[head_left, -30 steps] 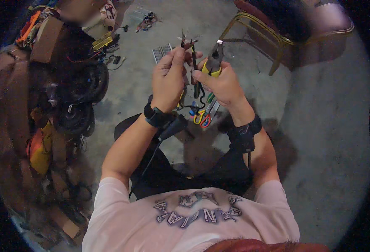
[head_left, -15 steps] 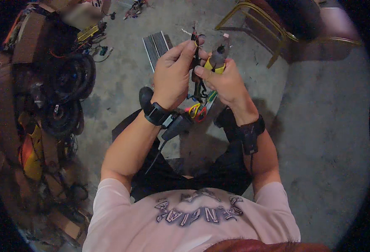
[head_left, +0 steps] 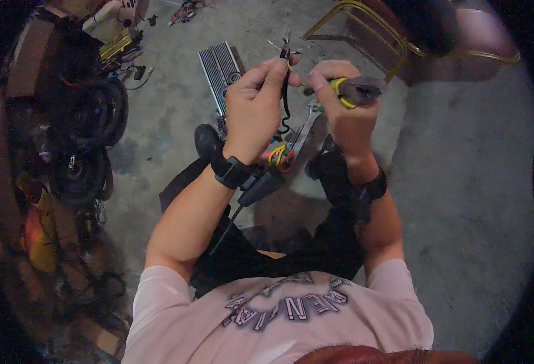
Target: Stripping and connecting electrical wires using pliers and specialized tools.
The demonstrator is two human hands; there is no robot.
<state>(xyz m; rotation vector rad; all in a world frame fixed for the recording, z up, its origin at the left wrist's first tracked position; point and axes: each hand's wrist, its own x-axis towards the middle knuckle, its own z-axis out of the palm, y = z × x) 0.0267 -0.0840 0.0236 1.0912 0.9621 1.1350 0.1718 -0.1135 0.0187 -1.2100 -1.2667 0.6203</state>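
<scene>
Cardboard box: a brown box stands at the far upper left, in shadow.
Bag: below it, a red-and-yellow bag lies among dark clutter too dim to sort out.
Tires: black, tire-like rings lie just right of the box and above the bag.
Yellow part: a yellow piece lies near the tires, with loose dark wires beside it.
Ribbed metal box: a silver, finned box lies on the gray floor, left of the person's left hand.
Left hand: the hand is raised, its thumb and forefinger pinching a black cable; other fingertips show on the cable's right side.
Black cable: the cable runs upright through that pinch, frayed wire ends above the fingertips, a wavy length hanging below.
Loops: yellow and red loops sit lower down, near a long silver tool.
Right hand: apart from the left, the hand has its fingers curled around the yellow grips of a pair of pliers.
Pliers: the gray head points rightward; whether its jaws meet cannot be told.
Chair: a gold-framed chair stands at upper right.
</scene>
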